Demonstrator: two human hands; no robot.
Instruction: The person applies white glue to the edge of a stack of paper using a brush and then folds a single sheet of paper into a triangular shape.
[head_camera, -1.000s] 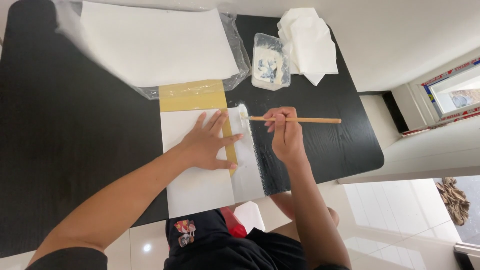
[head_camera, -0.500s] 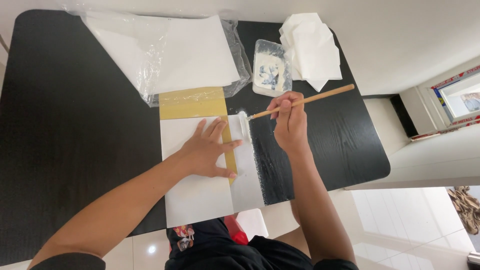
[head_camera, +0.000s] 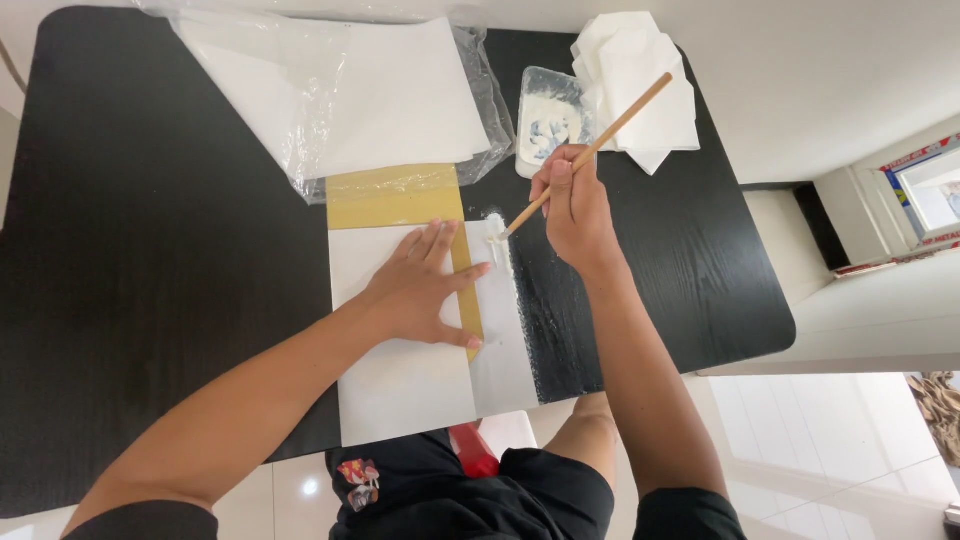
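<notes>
Fingers of the left hand (head_camera: 420, 290) lie spread and flat on a white sheet (head_camera: 400, 370) at the near edge of the black table (head_camera: 150, 250), pressing a gold strip (head_camera: 463, 285). The right hand (head_camera: 572, 205) grips a wooden-handled brush (head_camera: 585, 155), its tip touching the sheet's far right corner. A tray of white paste (head_camera: 548, 125) sits near the far edge.

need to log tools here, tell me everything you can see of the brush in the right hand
The brush has a long, thin, pale wooden handle, slanting from upper right down to lower left. The right hand pinches it about midway. Its small tip looks coated white and rests at the top of the white paper strip, just below the plastic tray of white paste.
</notes>
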